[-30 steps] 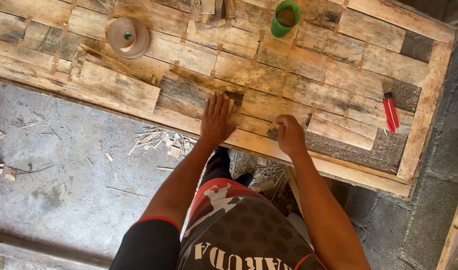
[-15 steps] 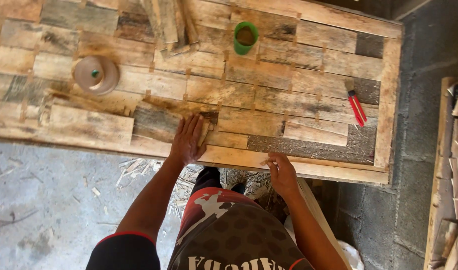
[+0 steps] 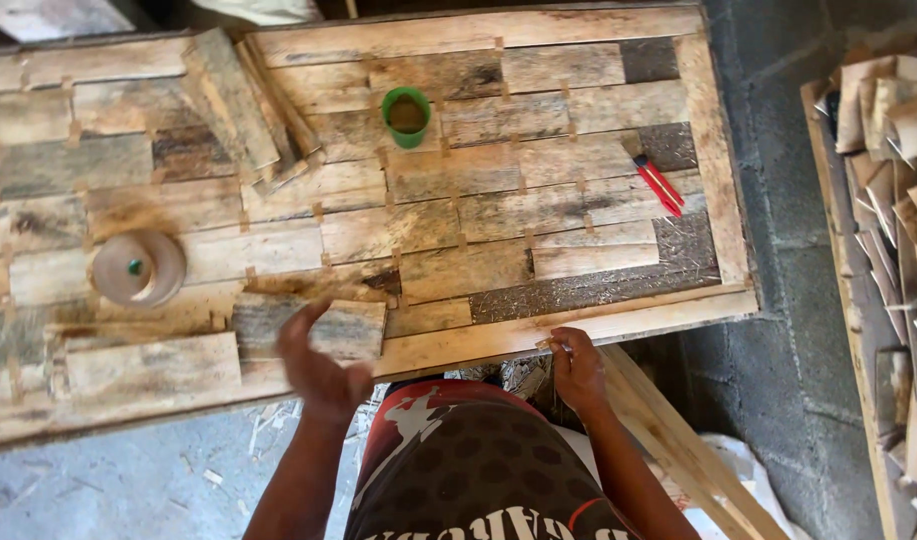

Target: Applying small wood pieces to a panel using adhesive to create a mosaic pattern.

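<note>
A large wooden panel (image 3: 598, 325) covered with a patchwork of weathered wood strips lies in front of me. My left hand (image 3: 318, 368) hovers just above its front part, blurred, with fingers apart and nothing in it, over a grey-brown strip (image 3: 353, 325). My right hand (image 3: 576, 368) is at the panel's front rail, its fingers pinched on a small pale wood chip (image 3: 549, 344).
On the panel stand a green cup (image 3: 406, 116), a brown tape roll (image 3: 136, 268), a red marker-like tool (image 3: 658, 185) and some loose planks (image 3: 233, 100). A stack of wood pieces (image 3: 903, 200) lies at the right, past a concrete block wall (image 3: 778, 300). Long slats (image 3: 678, 450) lean below the panel.
My left hand has lifted off the panel and pulled back toward me. My right hand has moved up to the front rail. My view has shifted to the right along the panel.
</note>
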